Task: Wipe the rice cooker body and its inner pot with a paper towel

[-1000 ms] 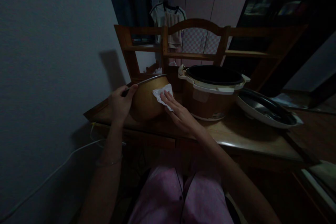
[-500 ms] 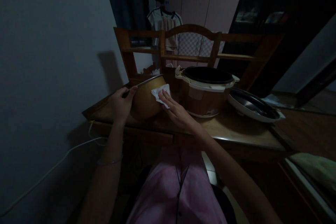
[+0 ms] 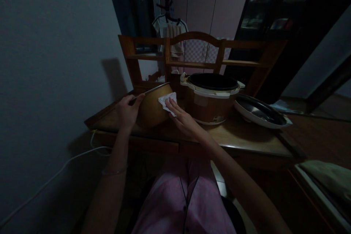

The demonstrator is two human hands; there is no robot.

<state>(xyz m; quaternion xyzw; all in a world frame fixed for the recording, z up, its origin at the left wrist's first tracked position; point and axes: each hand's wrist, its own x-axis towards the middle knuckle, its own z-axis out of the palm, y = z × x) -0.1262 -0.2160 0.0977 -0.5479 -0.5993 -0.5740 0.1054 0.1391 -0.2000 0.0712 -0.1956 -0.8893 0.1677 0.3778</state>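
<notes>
Two bare hands work over one wooden desk (image 3: 238, 139), which carries one golden inner pot (image 3: 151, 109), one rice cooker body (image 3: 210, 106) and one detached lid (image 3: 259, 112). There is one white cloth (image 3: 163, 99), perhaps a tissue.

The pot lies tilted between the hands, to the right of the left hand (image 3: 127, 112), which pinches its rim with the thumb on the outer side. The right hand (image 3: 183, 117) is nearly flat, fingers outstretched and close together, holding the cloth against the pot's outer wall. The cooker body stands upright just beyond the right hand; the lid rests at its right.

The left fingers behind the rim are hidden, as is the pot's interior. The cloth is partly covered by the right fingers; whether that thumb nips it cannot be told. The cooker's inside is too dark to read. One pale cord (image 3: 63, 166) runs out of view at the left, and both forearms are cut off below.
</notes>
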